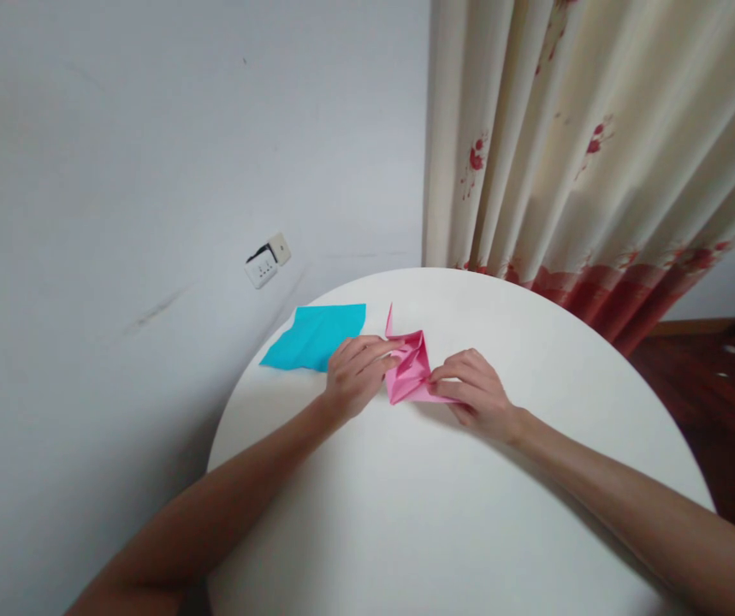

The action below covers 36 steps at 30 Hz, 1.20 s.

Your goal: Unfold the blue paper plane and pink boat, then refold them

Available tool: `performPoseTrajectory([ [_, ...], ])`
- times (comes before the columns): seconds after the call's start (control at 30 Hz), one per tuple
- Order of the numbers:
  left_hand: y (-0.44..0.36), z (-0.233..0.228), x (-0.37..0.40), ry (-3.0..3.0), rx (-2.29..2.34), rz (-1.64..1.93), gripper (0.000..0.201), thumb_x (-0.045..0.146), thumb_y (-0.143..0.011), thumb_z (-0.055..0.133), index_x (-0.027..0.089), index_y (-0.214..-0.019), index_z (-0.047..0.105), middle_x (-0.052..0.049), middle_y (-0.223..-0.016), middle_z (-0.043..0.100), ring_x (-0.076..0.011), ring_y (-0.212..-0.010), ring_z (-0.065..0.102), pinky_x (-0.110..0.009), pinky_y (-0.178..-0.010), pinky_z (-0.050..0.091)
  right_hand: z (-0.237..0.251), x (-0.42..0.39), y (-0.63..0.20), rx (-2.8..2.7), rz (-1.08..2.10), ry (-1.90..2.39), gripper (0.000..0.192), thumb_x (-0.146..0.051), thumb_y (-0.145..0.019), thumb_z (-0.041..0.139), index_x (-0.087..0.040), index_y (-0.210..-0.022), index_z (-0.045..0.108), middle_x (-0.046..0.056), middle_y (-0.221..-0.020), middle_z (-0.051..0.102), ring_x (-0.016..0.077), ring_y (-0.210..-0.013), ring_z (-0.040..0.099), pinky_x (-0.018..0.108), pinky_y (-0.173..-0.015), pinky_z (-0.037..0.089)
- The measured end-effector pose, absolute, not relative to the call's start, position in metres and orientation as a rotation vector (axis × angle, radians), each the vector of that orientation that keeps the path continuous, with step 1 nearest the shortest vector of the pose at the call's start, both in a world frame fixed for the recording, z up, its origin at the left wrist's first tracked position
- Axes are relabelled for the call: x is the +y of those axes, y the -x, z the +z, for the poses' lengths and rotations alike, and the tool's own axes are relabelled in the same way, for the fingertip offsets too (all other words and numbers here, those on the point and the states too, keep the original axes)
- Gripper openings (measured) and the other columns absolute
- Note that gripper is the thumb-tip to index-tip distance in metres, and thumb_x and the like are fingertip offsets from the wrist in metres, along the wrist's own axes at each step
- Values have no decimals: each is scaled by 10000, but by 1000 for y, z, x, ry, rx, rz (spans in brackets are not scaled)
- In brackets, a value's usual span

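A partly folded pink paper [409, 370] lies on the round white table [444, 505], with one pointed flap sticking up at its far edge. My left hand [355, 374] presses its fingertips on the paper's left side. My right hand [477, 393] pinches the paper's right corner against the table. A flat turquoise sheet of paper [313, 336] rests just left of my left hand, partly under its knuckles.
A grey wall [116, 171] with a white socket [267, 261] stands behind the table on the left. A cream curtain with red flowers [598, 145] hangs at the back right. Dark wooden floor [714, 376] shows to the right.
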State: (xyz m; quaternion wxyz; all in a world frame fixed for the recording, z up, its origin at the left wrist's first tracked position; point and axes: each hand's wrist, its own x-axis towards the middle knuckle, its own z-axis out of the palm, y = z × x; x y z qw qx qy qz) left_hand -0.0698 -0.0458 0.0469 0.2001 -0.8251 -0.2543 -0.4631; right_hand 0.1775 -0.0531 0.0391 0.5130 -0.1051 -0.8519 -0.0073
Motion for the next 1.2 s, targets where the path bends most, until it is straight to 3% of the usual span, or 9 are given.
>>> performPoseTrajectory([
  [0.2, 74, 44, -42, 2338, -718, -1328, 129, 140, -938, 575, 220, -967, 673, -48, -1116, 751, -181, -1021, 674, -355, -868, 517, 37, -49, -178, -2182, 38, 213, 190, -119, -887, 575, -209, -1049, 611, 103, -1063, 723, 221, -887, 608, 382, -746, 495],
  [0.4, 74, 44, -42, 2330, -668, -1330, 143, 161, -958, 547, 216, -988, 676, -62, -1084, 754, -185, -1009, 680, -362, -861, 530, 40, -50, -181, -2228, 149, 194, 257, -163, -896, 457, -214, -1075, 634, 107, -1099, 719, 245, -919, 629, 433, -766, 495],
  [0.6, 69, 44, -45, 2388, -604, -1310, 126, 157, -941, 587, 213, -1005, 679, -66, -1073, 753, -188, -987, 688, -358, -839, 547, 41, -54, -178, -2112, 357, 314, 301, -212, -996, 383, -193, -1024, 681, 81, -878, 745, 199, -781, 652, 384, -732, 486],
  [0.77, 62, 43, -46, 2436, -571, -1316, 122, 135, -939, 585, 204, -972, 679, -71, -1052, 754, -189, -967, 690, -353, -813, 557, 39, -58, -170, -2211, 52, 397, 138, -200, -962, 563, -186, -999, 696, 59, -790, 718, 163, -678, 601, 303, -609, 442],
  [0.9, 57, 43, -46, 2472, -547, -1328, 113, 135, -937, 589, 197, -968, 679, -80, -1048, 754, -187, -958, 693, -347, -802, 563, 36, -58, -167, -2302, -232, 429, 162, -151, -963, 536, -174, -963, 696, 53, -742, 681, 165, -676, 583, 301, -581, 399],
  [1.2, 59, 40, -45, 2533, -636, -1419, 123, 154, -955, 565, 210, -946, 674, -79, -1120, 741, -171, -991, 687, -342, -828, 562, 34, -60, -166, -2066, 71, 514, 93, -154, -931, 542, -195, -915, 625, 39, -742, 646, 160, -664, 573, 286, -605, 426],
])
